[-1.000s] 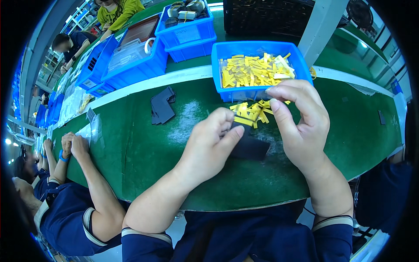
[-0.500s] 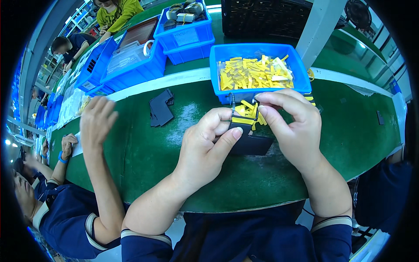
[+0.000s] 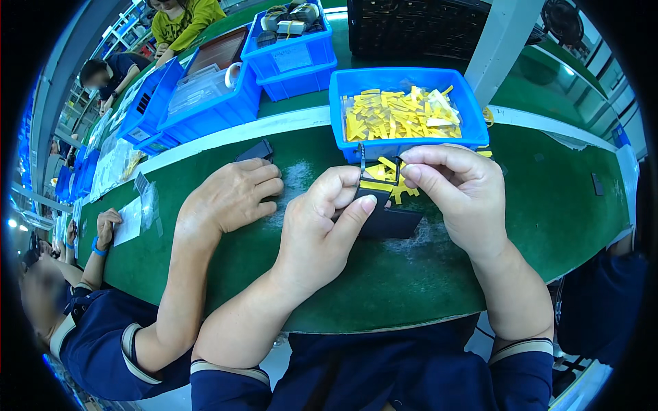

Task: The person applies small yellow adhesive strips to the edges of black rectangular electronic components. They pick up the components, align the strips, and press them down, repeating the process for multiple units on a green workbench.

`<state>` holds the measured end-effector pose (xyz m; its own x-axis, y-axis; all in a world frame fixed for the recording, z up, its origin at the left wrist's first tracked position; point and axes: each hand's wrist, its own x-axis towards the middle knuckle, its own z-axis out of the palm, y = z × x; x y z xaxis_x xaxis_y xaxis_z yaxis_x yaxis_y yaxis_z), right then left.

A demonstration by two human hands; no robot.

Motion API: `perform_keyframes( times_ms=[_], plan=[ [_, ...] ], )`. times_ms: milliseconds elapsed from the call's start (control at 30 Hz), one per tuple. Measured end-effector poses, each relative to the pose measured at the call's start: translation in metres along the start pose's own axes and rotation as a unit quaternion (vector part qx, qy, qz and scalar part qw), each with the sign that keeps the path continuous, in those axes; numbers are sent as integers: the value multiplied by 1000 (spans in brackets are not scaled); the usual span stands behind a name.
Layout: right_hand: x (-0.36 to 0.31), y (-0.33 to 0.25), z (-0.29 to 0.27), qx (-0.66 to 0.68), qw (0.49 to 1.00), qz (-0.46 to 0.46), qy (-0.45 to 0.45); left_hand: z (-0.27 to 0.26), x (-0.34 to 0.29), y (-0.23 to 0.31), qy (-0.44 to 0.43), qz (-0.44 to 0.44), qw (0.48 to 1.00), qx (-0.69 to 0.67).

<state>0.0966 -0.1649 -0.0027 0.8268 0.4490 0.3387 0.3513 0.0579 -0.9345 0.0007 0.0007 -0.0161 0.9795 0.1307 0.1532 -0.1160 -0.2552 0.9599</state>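
Note:
My left hand (image 3: 319, 222) is closed on a flat black part (image 3: 373, 194) with a yellow band across its upper edge, pinched between thumb and fingers. Two thin black strips stand up from that edge. The right-hand strip (image 3: 397, 167) meets the fingertips of my right hand (image 3: 456, 192), whose thumb and forefinger are pressed together at its end. Below the left thumb a black panel (image 3: 397, 225) shows; whether it belongs to the held part I cannot tell. Loose yellow strips (image 3: 409, 192) lie on the green table just behind the part.
A blue bin (image 3: 411, 144) of yellow strips stands behind my hands. At the left, a co-worker's hand (image 3: 233, 195) reaches over a pile of black pieces (image 3: 260, 150). More blue bins (image 3: 205, 127) stand at the back left. A white post (image 3: 500, 51) rises at the back right.
The co-worker's hand has come down and to the right, onto the pile of black pieces, partly covering it. My hands and the held part have shifted only slightly.

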Motion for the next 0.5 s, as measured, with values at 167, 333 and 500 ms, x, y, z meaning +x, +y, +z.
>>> perform_keyframes(
  times_ms=[167,333,500],
  plan=[
    [1,0,2,-4,1000,-13,10,0,1,1,-1,20,1000,15],
    [2,1,-7,114,989,80,-53,2,-1,8,10,26,998,55],
    [8,1,-16,316,913,212,-148,1,1,2,4,20,1000,14]
  ],
)
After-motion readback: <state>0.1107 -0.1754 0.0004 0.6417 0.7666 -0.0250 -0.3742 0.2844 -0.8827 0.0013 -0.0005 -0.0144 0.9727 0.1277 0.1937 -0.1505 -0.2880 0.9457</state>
